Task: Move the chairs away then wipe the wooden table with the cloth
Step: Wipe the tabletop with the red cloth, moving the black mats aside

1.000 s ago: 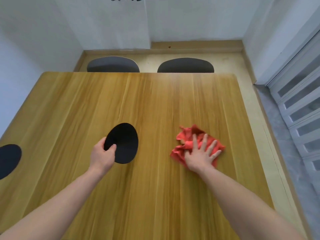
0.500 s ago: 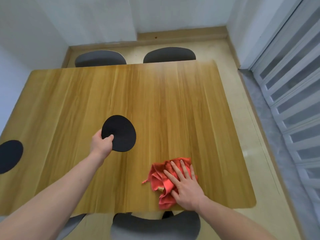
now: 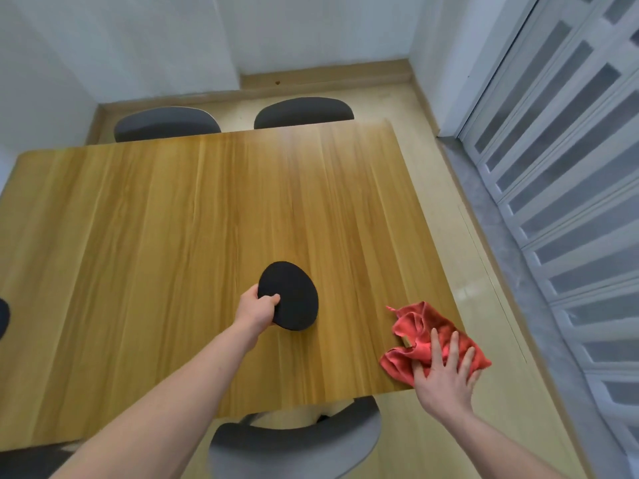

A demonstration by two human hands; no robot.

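The tabletop (image 3: 179,216) lies bare across its far and left stretches, open to a sweeping pass. Obstacles on the tabletop: a black round mat (image 3: 290,295) near the middle of its near half, and a second black mat (image 3: 3,316) at its left edge. Two chair backs (image 3: 167,124) stand against the tabletop's far edge; a grey chair (image 3: 294,444) sits under its near edge.

Wooden table (image 3: 173,236) bears red cloth (image 3: 420,335) at near-right corner, black mat (image 3: 294,299).
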